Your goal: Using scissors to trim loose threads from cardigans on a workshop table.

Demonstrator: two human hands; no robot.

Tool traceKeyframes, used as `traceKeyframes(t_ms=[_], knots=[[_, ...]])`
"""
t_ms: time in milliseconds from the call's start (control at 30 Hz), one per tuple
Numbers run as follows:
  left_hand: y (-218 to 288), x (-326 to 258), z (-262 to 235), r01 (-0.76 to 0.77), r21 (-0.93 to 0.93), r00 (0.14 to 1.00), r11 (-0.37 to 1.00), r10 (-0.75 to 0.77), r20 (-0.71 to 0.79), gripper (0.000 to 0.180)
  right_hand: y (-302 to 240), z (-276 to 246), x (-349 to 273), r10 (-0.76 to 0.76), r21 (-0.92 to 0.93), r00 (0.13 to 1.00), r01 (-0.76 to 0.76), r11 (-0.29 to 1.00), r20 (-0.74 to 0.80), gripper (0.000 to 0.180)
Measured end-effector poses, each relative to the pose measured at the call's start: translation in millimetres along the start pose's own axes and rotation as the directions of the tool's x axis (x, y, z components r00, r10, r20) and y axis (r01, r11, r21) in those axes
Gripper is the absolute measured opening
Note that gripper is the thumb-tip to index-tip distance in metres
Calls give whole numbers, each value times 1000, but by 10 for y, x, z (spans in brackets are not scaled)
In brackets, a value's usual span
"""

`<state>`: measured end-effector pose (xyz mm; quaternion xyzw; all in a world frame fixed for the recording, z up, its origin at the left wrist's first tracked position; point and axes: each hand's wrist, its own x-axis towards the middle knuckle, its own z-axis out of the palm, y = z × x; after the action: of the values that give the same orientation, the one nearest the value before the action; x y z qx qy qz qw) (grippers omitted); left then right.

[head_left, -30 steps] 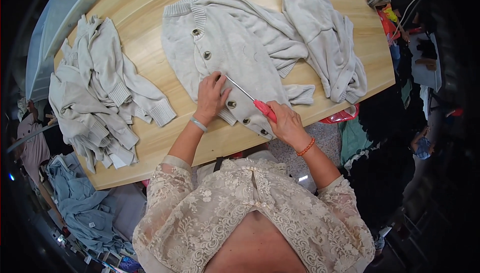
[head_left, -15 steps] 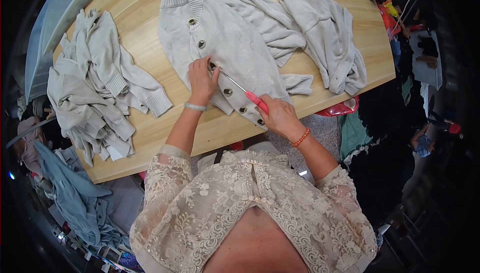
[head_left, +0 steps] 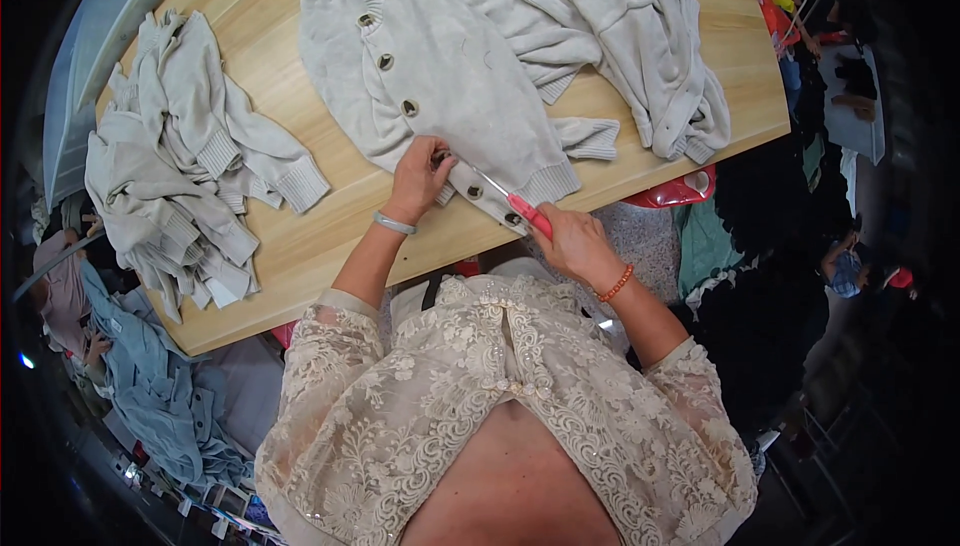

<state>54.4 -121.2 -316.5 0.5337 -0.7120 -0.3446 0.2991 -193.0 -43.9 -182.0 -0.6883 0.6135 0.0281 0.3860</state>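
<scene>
Left hand [head_left: 420, 178] pinches the cardigan [head_left: 450, 76] near the bench [head_left: 320, 236] edge, right hand [head_left: 572, 242] grips a red-handled tool [head_left: 510, 201], sweater pile [head_left: 170, 176] well left.

A heap of crumpled pale grey knitwear [head_left: 170, 176] lies on the wooden table [head_left: 300, 236], well to the left of the hands. Another grey knitted garment [head_left: 650, 56] sprawls beyond and to the right of them. A red plastic object [head_left: 680, 189] sits under the table edge at right. Blue fabric [head_left: 150, 386] is piled on the floor, lower left.
</scene>
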Motion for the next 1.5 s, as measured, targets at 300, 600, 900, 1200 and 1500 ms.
traceKeyframes(t_ms=[300, 600, 900, 1200, 1500], knots=[[445, -475, 339, -107, 67, 987, 992, 98, 126, 38, 336, 38, -351, 13, 0, 999, -13, 1000, -41, 21], [273, -396, 374, -64, 6, 951, 998, 59, 303, 33, 413, 130, -524, 61, -5, 993, -61, 998, 105, 22], [543, -686, 620, -222, 40, 938, 974, 202, 282, 32, 689, 93, -897, 42, -17, 999, -42, 999, -21, 17], [357, -679, 682, -252, -134, 953, 958, 270, 139, 16, 478, 77, -908, 78, -75, 978, -64, 995, 191, 19], [306, -779, 740, -416, 72, 900, 906, 400, 172, 16, 499, 75, -873, 145, -103, 975, -129, 986, 169, 24]])
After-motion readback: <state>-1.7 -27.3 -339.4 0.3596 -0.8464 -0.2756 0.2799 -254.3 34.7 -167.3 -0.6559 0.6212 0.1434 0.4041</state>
